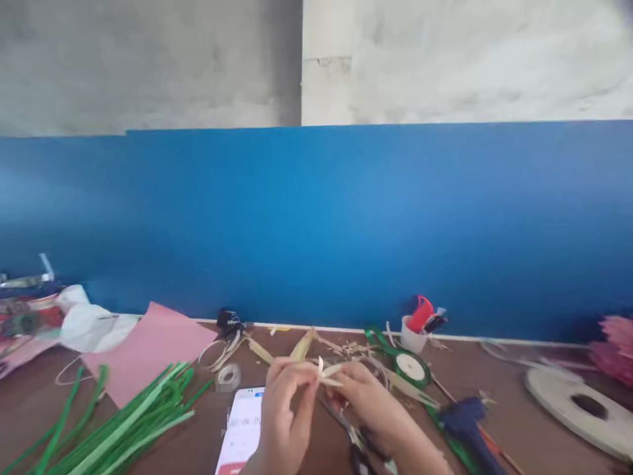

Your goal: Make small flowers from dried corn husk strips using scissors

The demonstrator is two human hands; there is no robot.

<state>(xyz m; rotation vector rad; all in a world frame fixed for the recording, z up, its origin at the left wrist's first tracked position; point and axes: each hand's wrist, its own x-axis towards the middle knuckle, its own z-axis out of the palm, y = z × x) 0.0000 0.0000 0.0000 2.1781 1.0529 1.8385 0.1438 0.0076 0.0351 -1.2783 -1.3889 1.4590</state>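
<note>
Over the brown table, my left hand (287, 406) and my right hand (363, 390) meet fingertip to fingertip. Between them is a small cream-coloured piece with narrow pointed strips (330, 377), pinched from both sides. One strip sticks upward and others point right; its exact material is too blurred to tell. Scissors (353, 435) lie under my right wrist, their dark handles partly hidden. A phone (242, 422) showing a timer rests beside my left hand, which covers its right side. Pale dry husk-like strips (302, 344) lie just behind my fingers.
Left are green fuzzy stems (133, 422), a pink sheet (153, 349) and a tape roll (228, 376). Right are a green ribbon spool (410, 367), a white cup (413, 338), a dark blue glue gun (465, 422) and a large white roll (554, 402). A blue panel (316, 224) stands behind.
</note>
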